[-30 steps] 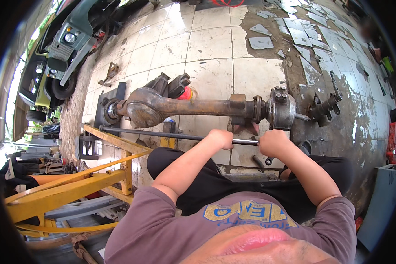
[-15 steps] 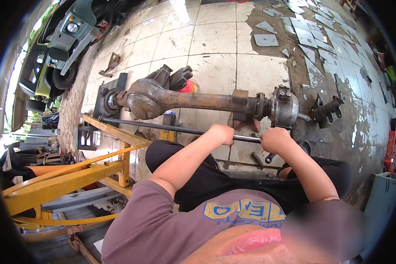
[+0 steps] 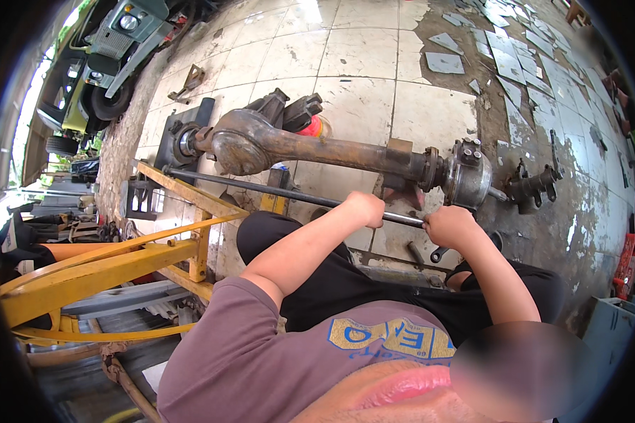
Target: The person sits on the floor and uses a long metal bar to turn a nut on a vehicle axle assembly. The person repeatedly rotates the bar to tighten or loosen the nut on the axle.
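Head view, looking down: the left hand [image 3: 365, 209] sits just right of the frame's centre, fingers curled fully shut around a long dark steel rod [image 3: 275, 191]. The right hand [image 3: 450, 227] is close beside it to the right, also a closed fist wrapped on the same rod, near the rod's right end. Both forearms rise from the lower edge and meet at the rod, the two fists a short gap apart.

The rod runs from the fists leftward and slightly upward to the left-centre of the frame, passing over the top of a yellow metal frame [image 3: 113, 264] that fills the lower left. Just above the rod, roughly parallel to it, lies a rusty axle housing [image 3: 331, 149] with a bulging round centre at its left and a grey hub [image 3: 469, 175] at its right end, just above the right hand. A separate dark cast part [image 3: 533, 187] lies on the floor to the right of the hub.

Below the fists, a wrench [image 3: 437, 252] rests on the tiled floor [image 3: 363, 53] beside the person's black-trousered knees. A green vehicle [image 3: 95, 63] stands in the upper left corner, and broken tile pieces [image 3: 501, 53] scatter across the upper right.
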Action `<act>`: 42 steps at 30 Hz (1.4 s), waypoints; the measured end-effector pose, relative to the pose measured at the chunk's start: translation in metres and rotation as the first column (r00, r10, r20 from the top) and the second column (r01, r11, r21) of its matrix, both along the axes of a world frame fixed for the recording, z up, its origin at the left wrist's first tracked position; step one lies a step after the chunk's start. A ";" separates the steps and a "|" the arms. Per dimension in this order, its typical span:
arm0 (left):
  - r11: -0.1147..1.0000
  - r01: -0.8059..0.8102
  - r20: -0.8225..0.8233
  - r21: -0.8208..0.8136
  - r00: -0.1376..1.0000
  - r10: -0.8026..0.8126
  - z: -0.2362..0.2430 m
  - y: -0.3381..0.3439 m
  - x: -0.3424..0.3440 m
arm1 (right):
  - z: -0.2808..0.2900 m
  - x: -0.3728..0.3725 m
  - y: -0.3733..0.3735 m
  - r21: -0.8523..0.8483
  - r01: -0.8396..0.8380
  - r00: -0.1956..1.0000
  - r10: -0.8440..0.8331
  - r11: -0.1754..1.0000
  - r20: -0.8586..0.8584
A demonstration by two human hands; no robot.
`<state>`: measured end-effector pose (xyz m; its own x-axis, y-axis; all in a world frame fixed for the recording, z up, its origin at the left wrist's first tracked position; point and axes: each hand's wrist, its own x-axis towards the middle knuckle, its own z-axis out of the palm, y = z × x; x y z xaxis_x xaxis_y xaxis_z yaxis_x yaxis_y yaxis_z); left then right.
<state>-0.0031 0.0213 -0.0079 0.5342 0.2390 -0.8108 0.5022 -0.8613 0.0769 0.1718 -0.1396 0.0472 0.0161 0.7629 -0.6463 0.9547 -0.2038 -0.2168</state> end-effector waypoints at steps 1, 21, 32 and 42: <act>1.000 -0.009 0.000 -0.001 1.000 0.009 0.000 0.000 -0.001 | 0.013 -0.003 -0.003 0.043 0.007 0.999 -0.005 0.999 -0.050; 1.000 0.007 0.007 0.009 1.000 -0.007 -0.016 0.001 -0.002 | -0.010 0.003 -0.001 0.017 -0.011 0.998 0.010 1.000 0.058; 1.000 0.020 0.002 -0.019 1.000 -0.020 -0.013 0.001 -0.001 | -0.013 0.007 -0.005 -0.030 0.009 0.998 -0.008 0.999 0.056; 1.000 0.025 0.019 0.007 0.999 -0.025 -0.010 0.000 -0.003 | -0.001 -0.002 -0.007 0.085 0.046 0.999 -0.044 0.995 -0.022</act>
